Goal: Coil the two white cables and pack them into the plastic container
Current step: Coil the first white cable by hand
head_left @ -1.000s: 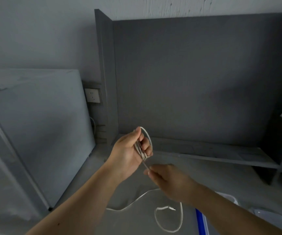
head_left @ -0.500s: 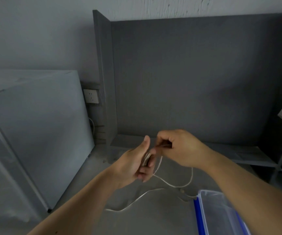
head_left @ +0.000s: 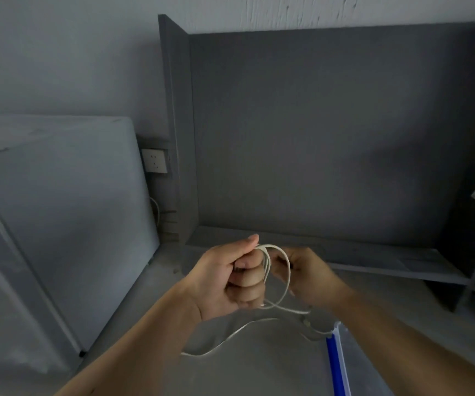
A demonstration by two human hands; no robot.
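Your left hand (head_left: 232,281) stays shut on the white cable (head_left: 277,270) loops while your right hand (head_left: 306,277) has just pinched on a new loop, so less loose tail lies on the worktop (head_left: 259,367) near the plastic container (head_left: 353,364).

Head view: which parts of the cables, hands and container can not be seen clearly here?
- White cable: the coils inside the left hand are covered by its fingers.
- Right hand: its fingertips are blurred behind the loop.
- Plastic container: cut off by the bottom edge; its contents cannot be told.
- Second cable: its ends are too thin to trace.
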